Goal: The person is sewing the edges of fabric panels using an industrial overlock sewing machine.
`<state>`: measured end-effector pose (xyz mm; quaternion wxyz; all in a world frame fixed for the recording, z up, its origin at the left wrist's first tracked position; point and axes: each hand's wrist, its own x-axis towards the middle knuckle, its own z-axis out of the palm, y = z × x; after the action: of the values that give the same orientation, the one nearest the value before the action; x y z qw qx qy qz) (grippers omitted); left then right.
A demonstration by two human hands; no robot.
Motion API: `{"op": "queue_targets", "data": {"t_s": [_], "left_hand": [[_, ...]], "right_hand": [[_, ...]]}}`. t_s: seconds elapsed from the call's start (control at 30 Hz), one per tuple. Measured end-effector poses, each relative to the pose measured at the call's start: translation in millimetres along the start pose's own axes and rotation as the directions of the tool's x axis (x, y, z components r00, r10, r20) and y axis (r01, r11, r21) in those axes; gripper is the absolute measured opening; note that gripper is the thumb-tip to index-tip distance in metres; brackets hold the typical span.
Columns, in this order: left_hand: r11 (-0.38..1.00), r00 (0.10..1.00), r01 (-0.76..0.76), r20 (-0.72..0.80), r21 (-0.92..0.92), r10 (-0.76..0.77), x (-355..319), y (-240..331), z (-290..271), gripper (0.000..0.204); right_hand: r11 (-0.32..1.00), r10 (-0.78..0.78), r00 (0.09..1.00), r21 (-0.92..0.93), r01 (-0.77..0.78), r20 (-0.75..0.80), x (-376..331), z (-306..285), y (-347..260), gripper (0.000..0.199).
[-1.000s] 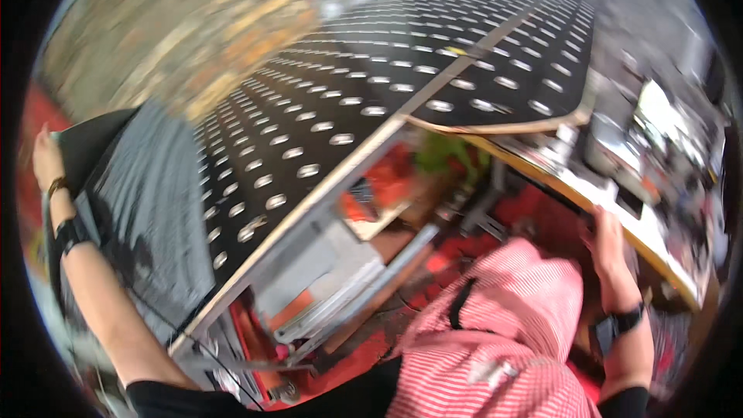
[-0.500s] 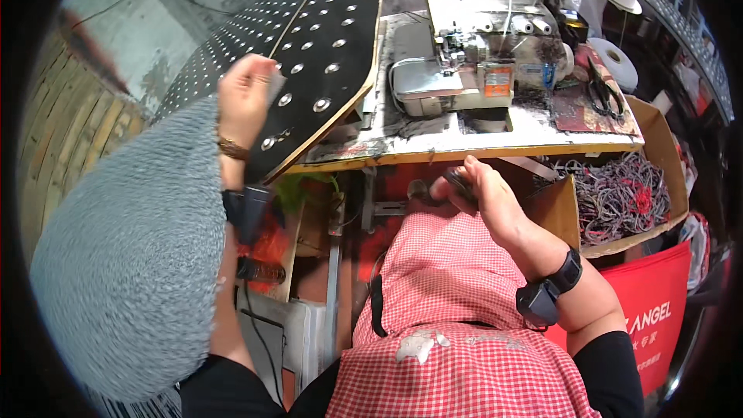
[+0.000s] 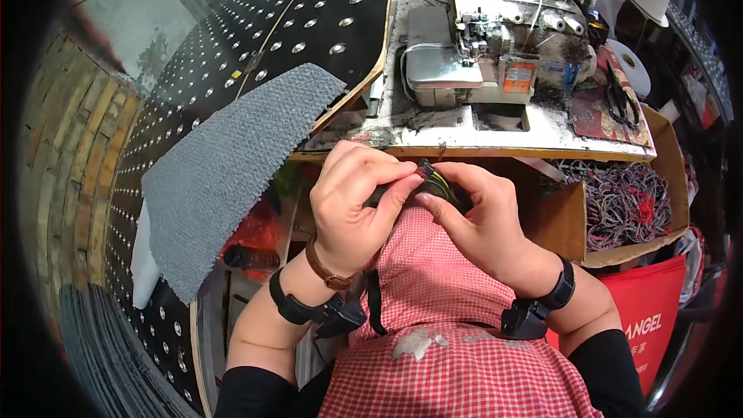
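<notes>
My left hand point(image 3: 352, 200) and my right hand point(image 3: 486, 220) meet in front of the table edge, above my lap. Both are closed, thumb against fingers, on a small dark bundle with yellow-green stripes point(image 3: 438, 181); its kind is unclear and the fingers hide part of it. To the left, a grey textured fabric piece point(image 3: 228, 166) lies across the edge of the black studded table, apart from my hands. An overlock sewing machine point(image 3: 503, 50) stands on the white worktable point(image 3: 422, 133) just beyond them.
A cardboard box point(image 3: 569, 220) of tangled yarn scraps point(image 3: 623, 205) stands at the right, above a red bag point(image 3: 646, 310). Black scissors point(image 3: 621, 101) lie on the worktable's right end. The black table point(image 3: 306, 19) reaches far left. Dark strips point(image 3: 108, 352) hang at lower left.
My left hand has let go of the grey fabric, which now lies on the black table, and has come right to meet my right hand at the dark striped bundle.
</notes>
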<state>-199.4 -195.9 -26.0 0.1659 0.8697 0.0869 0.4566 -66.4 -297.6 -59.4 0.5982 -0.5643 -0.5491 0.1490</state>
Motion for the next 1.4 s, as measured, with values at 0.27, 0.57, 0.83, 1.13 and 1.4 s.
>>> {"op": "queue_targets", "data": {"t_s": [0.27,0.57,0.83,1.13,1.4], "left_hand": [[0.99,0.99,0.14,0.018,0.011,-0.14,-1,7,36,0.011],[0.977,0.96,0.142,0.261,-0.161,-0.097,-5,32,57,0.007],[0.831,0.497,0.423,0.674,0.362,-0.547,-108,-7,2,0.055],[0.171,-0.128,0.943,0.784,0.287,-0.607,-225,48,-34,0.013],[-0.352,-0.134,0.925,0.748,-0.14,-0.65,-247,69,-56,0.005]], "right_hand": [[0.943,-0.171,0.98,-0.305,0.134,-0.097,-10,-15,8,0.024],[0.934,-0.017,0.95,-0.344,-0.096,-0.313,-7,-51,40,0.018],[0.283,0.277,0.845,-0.802,-0.526,-0.457,41,-236,204,0.045],[0.999,-0.036,0.655,0.016,0.036,0.755,-55,-37,81,0.025],[0.929,-0.351,0.245,0.37,-0.031,0.904,-116,69,54,0.029]]}}
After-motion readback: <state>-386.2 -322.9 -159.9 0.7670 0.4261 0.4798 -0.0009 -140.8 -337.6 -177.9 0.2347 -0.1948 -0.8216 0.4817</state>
